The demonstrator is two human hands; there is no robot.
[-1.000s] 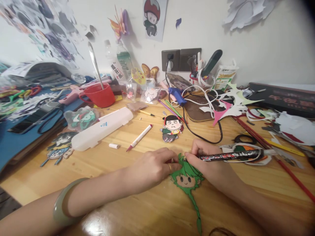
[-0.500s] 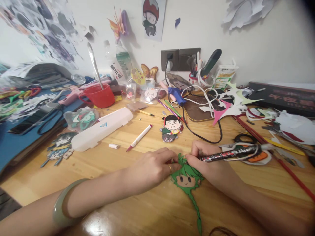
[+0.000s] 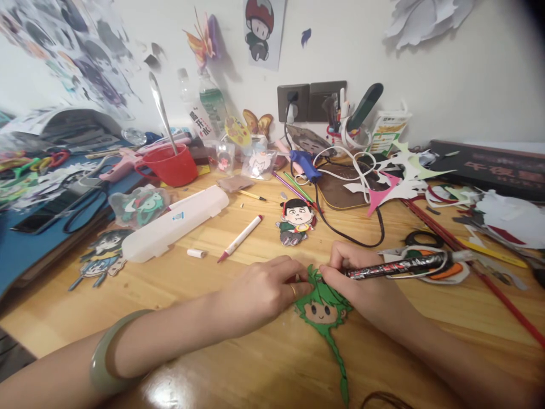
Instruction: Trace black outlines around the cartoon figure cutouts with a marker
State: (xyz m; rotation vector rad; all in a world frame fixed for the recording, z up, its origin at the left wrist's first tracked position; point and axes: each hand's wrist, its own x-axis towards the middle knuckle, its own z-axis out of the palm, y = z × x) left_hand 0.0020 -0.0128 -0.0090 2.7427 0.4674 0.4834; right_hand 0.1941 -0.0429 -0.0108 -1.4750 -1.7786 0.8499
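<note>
A flat cutout figure with green hair and a long green braid lies on the wooden table, its smiling face toward me. My right hand grips a black patterned marker pen over the top right of the hair. The pen's tip is hidden behind my fingers. From the other side, my left hand has its bent fingers on the hair's upper left edge, holding the cutout. Just beyond my hands sits a black-haired cutout figure. To its left rest an uncapped red marker and a white cap.
A translucent pencil case lies to the left, with a red mug behind it. At the back is a blue glue gun with a black cord. Paper scraps and long red sticks spread along the right.
</note>
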